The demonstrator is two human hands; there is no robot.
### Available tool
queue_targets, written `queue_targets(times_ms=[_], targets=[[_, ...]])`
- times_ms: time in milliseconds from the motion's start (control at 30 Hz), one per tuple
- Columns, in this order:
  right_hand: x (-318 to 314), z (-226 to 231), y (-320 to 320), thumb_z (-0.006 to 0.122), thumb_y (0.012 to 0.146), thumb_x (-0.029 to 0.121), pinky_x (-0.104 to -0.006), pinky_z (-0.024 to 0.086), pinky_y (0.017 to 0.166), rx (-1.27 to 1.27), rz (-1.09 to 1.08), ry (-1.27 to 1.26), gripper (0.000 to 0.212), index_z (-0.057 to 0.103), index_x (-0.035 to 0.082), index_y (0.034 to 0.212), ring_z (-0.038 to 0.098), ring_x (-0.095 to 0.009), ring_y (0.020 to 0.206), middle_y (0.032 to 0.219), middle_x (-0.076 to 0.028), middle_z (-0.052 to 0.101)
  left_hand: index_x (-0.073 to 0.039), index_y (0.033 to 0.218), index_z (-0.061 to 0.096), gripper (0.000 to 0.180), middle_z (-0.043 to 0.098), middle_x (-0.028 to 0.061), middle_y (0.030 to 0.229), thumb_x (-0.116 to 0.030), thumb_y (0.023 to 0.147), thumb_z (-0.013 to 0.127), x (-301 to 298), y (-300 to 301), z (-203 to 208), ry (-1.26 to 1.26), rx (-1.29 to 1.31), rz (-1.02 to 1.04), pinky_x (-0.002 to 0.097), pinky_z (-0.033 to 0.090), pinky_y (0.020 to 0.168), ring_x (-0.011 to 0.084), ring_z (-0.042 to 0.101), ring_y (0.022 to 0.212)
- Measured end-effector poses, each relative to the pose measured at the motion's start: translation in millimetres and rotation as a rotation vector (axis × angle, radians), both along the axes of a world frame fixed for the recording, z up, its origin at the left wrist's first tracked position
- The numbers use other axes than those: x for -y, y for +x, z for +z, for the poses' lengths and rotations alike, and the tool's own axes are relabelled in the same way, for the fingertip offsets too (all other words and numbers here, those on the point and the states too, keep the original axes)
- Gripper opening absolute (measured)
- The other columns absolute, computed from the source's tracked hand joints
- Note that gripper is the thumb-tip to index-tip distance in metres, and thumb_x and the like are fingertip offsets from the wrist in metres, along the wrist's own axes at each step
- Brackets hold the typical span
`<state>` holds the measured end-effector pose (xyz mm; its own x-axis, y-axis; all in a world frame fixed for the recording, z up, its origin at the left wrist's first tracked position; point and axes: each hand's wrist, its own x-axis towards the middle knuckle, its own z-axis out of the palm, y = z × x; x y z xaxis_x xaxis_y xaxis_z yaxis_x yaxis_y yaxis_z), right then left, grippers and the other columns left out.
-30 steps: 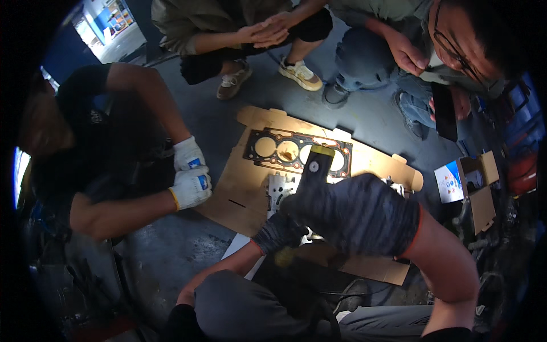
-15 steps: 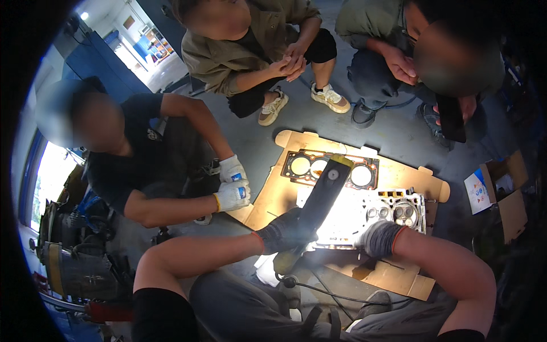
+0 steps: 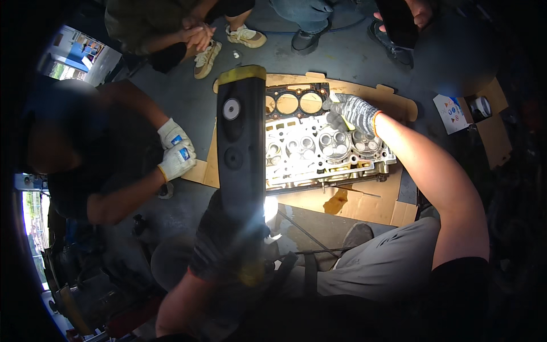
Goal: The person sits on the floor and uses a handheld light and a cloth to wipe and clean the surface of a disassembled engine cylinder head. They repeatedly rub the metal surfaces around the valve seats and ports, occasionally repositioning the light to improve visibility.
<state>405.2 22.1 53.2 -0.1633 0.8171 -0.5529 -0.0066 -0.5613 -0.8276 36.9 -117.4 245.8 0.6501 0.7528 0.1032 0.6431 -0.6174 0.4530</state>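
Note:
My left hand (image 3: pixel 219 242), in a dark knit glove, is wrapped round a long black work light (image 3: pixel 242 154) with yellow ends. The light stands close to the camera and hides part of what lies behind it. Its bright beam falls on a metal cylinder head (image 3: pixel 313 162) with round valve pockets. At the far edge of the cylinder head, my right hand (image 3: pixel 356 114) wears a grey striped glove, fingers stretched leftward and apart. Beside those fingertips lies a dark head gasket (image 3: pixel 299 102) with large round holes, partly covered by the light.
Flattened cardboard (image 3: pixel 382 208) lies under the parts, with a brown oily stain (image 3: pixel 336 200). A black cable (image 3: pixel 310 233) runs near my legs. At left, a co-worker's white-gloved hands (image 3: pixel 179 151) are together. Two people are across, one with a phone (image 3: pixel 397 23). An open carton (image 3: pixel 490 128) stands right.
My right hand has moved from the cylinder head's near edge to its far side. The work light has come nearer the camera and stands more upright. The view has shifted.

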Motion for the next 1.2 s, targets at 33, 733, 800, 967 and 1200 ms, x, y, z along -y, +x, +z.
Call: queue_targets(times_ms=[33, 733, 800, 967, 1200], targets=[[-2, 0, -5, 0.066, 0.103, 0.025, -0.0352, 0.061, 0.065, -0.077, -0.03, -0.073, 0.026, 0.068, 0.004, 0.117, 0.072, -0.022, 0.082, 0.098, -0.012, 0.074, -0.003, 0.102, 0.07, 0.027, 0.067, 0.0169, 0.102, -0.018, 0.08, 0.074, 4, 1, 0, 0.067, -0.025, -0.016, 0.0461, 0.055, 0.08, 0.0374, 0.064, 0.095], [-25, -21, -39, 0.06, 0.106, 0.03, -0.0401, 0.06, 0.071, -0.15, 0.024, -0.063, 0.032, 0.069, 0.001, 0.115, 0.073, -0.028, 0.082, 0.094, -0.015, 0.075, 0.0, 0.112, 0.066, 0.038, 0.065, 0.0164, 0.112, -0.023, 0.084, 0.077, -21, 18, -66, -0.769, 0.255, 0.406, 0.0405, 0.057, 0.085, 0.0313, 0.067, 0.102], [-37, -4, -22, 0.057, 0.106, 0.024, -0.0375, 0.057, 0.083, 0.449, -0.064, 0.349, 0.029, 0.068, 0.001, 0.119, 0.072, -0.027, 0.093, 0.105, -0.016, 0.073, 0.0, 0.113, 0.066, 0.038, 0.065, 0.0164, 0.112, -0.023, 0.084, 0.077, -23, 19, -63, -0.722, 0.196, 0.357, 0.0409, 0.057, 0.084, 0.0321, 0.067, 0.101], [-43, -8, 14, 0.054, 0.108, 0.017, -0.035, 0.053, 0.101, 0.84, 0.004, 0.606, 0.028, 0.068, 0.002, 0.126, 0.068, -0.029, 0.113, 0.123, -0.018, 0.071, 0.0, 0.114, 0.066, 0.037, 0.064, 0.0164, 0.112, -0.021, 0.085, 0.076, -21, 20, -58, -0.348, 0.01, 0.036, 0.0431, 0.057, 0.082, 0.0339, 0.064, 0.099], [-7, -58, -10, 0.056, 0.107, 0.031, -0.0391, 0.054, 0.093, 0.745, 0.391, 0.698, 0.034, 0.066, 0.003, 0.124, 0.07, -0.03, 0.104, 0.111, -0.017, 0.074, 0.0, 0.123, 0.061, 0.05, 0.061, 0.0196, 0.114, -0.023, 0.083, 0.079, -21, 21, -69, -0.509, 0.086, 0.094, 0.0451, 0.057, 0.083, 0.0349, 0.063, 0.101]])
